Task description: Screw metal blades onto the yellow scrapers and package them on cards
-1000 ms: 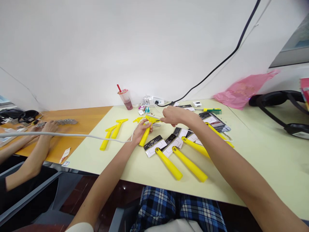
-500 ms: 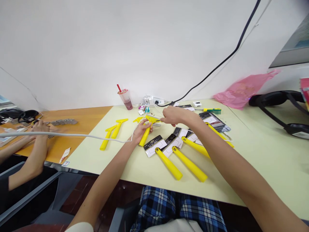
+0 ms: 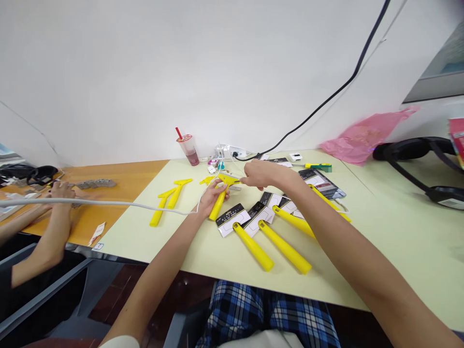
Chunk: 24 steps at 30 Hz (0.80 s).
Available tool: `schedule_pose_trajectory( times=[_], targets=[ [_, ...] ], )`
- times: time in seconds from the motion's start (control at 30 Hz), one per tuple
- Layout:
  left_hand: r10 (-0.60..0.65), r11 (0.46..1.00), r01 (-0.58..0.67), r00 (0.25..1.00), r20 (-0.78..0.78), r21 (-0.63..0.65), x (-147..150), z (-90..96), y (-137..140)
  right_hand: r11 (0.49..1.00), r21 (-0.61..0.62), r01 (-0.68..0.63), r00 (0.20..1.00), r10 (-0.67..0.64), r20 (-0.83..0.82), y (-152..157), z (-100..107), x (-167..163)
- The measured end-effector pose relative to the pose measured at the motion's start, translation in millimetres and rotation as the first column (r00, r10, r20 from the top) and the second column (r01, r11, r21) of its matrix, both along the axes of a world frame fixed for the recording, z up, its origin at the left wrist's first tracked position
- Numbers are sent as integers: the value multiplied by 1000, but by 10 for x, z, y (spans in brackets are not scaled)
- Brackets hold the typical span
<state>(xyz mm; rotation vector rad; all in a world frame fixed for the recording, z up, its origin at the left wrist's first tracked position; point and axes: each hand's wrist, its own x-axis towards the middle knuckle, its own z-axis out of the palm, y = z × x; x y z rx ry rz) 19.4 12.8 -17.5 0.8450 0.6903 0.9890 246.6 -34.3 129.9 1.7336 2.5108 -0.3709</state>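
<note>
My right fingers (image 3: 243, 181) pinch a small part at the head of the yellow scraper (image 3: 222, 192), exactly as half a second ago; left fingers (image 3: 216, 190) stay wrapped round its handle. Nothing has shifted, so fitting continues. Scraper sits just above the bench (image 3: 380, 241), carded scrapers (image 3: 250, 237) nearer me, bare scrapers (image 3: 167, 200) to its left. Co-worker's hand (image 3: 60, 189) moved slightly.
</note>
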Motion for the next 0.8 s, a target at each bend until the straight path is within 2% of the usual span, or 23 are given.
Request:
schedule_pose_trajectory(
  times=[0.27,0.4,0.47,0.6,0.8],
  targets=[
    [6,1000,-6,1000,11,16,11,23,-19,998,62,-8,999,5,51,-38,59,-4],
    [32,999,-32,999,35,-10,-3,38,-9,996,83,21,1000,-20,-6,-100,182,113],
    [48,999,-47,996,73,-24,-16,47,-6,989,138,52,998,-47,-39,-104,232,226],
    [61,998,-57,979,193,-27,-51,90,-30,942,313,119,993,-108,-54,-27,278,544],
    [7,1000,-11,958,285,14,-90,184,-123,880,352,319,948,-296,-118,181,202,975]
  ],
)
